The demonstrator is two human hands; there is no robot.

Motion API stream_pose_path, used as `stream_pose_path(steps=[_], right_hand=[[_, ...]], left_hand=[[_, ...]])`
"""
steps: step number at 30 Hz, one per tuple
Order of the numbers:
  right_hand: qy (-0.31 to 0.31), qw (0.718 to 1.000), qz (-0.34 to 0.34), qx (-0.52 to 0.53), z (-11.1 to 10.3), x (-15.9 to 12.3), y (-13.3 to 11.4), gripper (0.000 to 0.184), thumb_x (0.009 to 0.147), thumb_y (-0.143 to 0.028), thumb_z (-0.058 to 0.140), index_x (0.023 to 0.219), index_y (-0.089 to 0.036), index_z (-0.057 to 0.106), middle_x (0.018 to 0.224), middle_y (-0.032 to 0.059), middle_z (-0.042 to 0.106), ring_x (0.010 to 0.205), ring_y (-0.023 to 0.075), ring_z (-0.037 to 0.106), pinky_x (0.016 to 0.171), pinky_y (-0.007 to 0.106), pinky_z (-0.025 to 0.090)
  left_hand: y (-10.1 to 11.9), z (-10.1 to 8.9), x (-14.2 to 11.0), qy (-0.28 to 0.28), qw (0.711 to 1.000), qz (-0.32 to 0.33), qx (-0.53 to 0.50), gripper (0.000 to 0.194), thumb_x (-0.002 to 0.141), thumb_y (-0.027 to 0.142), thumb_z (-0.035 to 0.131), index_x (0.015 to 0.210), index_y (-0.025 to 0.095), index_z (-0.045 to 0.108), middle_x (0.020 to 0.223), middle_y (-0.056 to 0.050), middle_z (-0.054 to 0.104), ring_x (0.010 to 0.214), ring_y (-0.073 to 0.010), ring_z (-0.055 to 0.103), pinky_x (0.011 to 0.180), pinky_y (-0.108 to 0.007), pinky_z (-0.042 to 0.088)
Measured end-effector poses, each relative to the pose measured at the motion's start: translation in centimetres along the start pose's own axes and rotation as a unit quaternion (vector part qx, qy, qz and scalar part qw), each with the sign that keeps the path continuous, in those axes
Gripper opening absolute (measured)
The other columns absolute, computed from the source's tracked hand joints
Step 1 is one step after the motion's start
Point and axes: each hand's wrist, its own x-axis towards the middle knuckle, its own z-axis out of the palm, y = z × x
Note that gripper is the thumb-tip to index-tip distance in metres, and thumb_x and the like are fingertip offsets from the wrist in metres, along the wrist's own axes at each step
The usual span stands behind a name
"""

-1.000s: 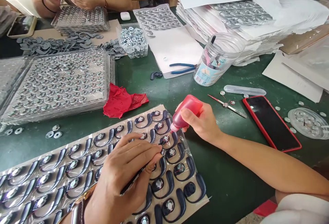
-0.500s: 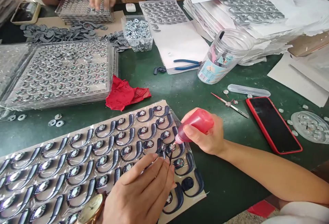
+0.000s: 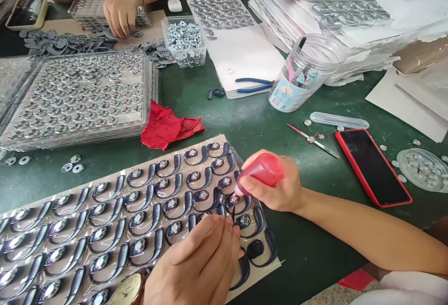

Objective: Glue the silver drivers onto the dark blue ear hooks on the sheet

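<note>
right hand (image 3: 276, 188) grips a red squeeze bottle (image 3: 261, 172), nozzle down over an ear-hook speaker tray (image 3: 105, 216) on the green surface (image 3: 245, 123); left hand (image 3: 199, 267) pinches a thin dark tool (image 3: 233, 212) beside it.

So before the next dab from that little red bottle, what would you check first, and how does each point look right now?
1. Red bottle gripped in the right hand: ok.
2. Nozzle aimed down at an earpiece on the sheet of ear hooks: ok.
3. Thin dark tool pinched in the left hand beside the nozzle: ok.
4. Glue actually flowing: cannot tell.
5. Red cloth lies off the sheet: ok.
6. Phone lies apart from the bottle: ok.
</note>
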Motion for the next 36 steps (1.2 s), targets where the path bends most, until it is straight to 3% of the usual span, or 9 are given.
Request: stream_pose_path(steps=[8, 15, 24, 29, 34, 36], right_hand=[[0.005, 1.000, 0.022, 0.019, -0.13, -0.33, 0.15, 0.022, 0.082, -0.036, 0.074, 0.075, -0.017, 0.065, 0.056, 0.0016, 0.071, 0.048, 0.0147, 0.064, 0.049, 0.027, 0.051], [0.024, 1.000, 0.004, -0.001, -0.25, 0.17, 0.33, 0.030, 0.085, -0.031, 0.071, 0.061, -0.018, 0.060, 0.055, 0.0022, 0.070, 0.050, 0.0148, 0.064, 0.053, 0.029, 0.049], [-0.005, 0.999, 0.043, 0.015, -0.02, 0.17, 0.33, 0.026, 0.084, -0.036, 0.073, 0.069, -0.017, 0.065, 0.054, 0.0019, 0.069, 0.049, 0.0154, 0.064, 0.051, 0.029, 0.049], [0.011, 0.999, 0.019, -0.028, -0.31, 0.27, -0.08, 0.031, 0.087, -0.035, 0.069, 0.063, -0.015, 0.067, 0.056, 0.0048, 0.069, 0.052, 0.0154, 0.065, 0.055, 0.030, 0.050], [0.001, 0.999, 0.031, -0.019, -0.75, 0.40, -0.46, 0.029, 0.088, -0.031, 0.067, 0.065, -0.014, 0.066, 0.052, 0.0038, 0.067, 0.048, 0.0144, 0.063, 0.054, 0.030, 0.050], [0.001, 0.999, 0.033, 0.002, -0.77, 0.33, -0.39, 0.027, 0.087, -0.030, 0.068, 0.065, -0.015, 0.066, 0.053, 0.0039, 0.068, 0.047, 0.0148, 0.062, 0.052, 0.030, 0.050]], left_hand=[[-0.16, 0.18, -0.32, -0.009, 1.000, -0.002, -0.014, 0.037, 0.098, 0.005, 0.033, 0.100, 0.006, 0.070, 0.104, -0.009, 0.076, 0.101, -0.0222, 0.071, 0.121, -0.042, 0.025], [-0.26, 0.45, -0.44, 0.017, 1.000, -0.007, -0.017, 0.038, 0.099, 0.005, 0.033, 0.099, 0.007, 0.071, 0.105, -0.009, 0.076, 0.103, -0.0225, 0.069, 0.120, -0.042, 0.027], [-0.02, 0.20, -0.27, -0.010, 0.999, -0.024, -0.023, 0.038, 0.099, 0.005, 0.033, 0.102, 0.007, 0.071, 0.108, -0.009, 0.076, 0.105, -0.0219, 0.069, 0.120, -0.040, 0.027], [-0.06, -0.24, -0.05, -0.022, 0.999, -0.027, -0.036, 0.037, 0.100, 0.006, 0.033, 0.103, 0.008, 0.071, 0.111, -0.008, 0.075, 0.107, -0.0215, 0.069, 0.121, -0.040, 0.026], [-0.22, 0.47, -0.35, 0.050, 0.995, -0.060, -0.057, 0.035, 0.100, 0.007, 0.036, 0.099, 0.009, 0.071, 0.103, -0.007, 0.077, 0.104, -0.0179, 0.069, 0.119, -0.038, 0.031], [-0.33, 0.45, -0.46, 0.047, 0.995, -0.064, -0.060, 0.032, 0.101, 0.009, 0.040, 0.099, 0.009, 0.072, 0.104, -0.008, 0.077, 0.105, -0.0180, 0.070, 0.119, -0.039, 0.031]])
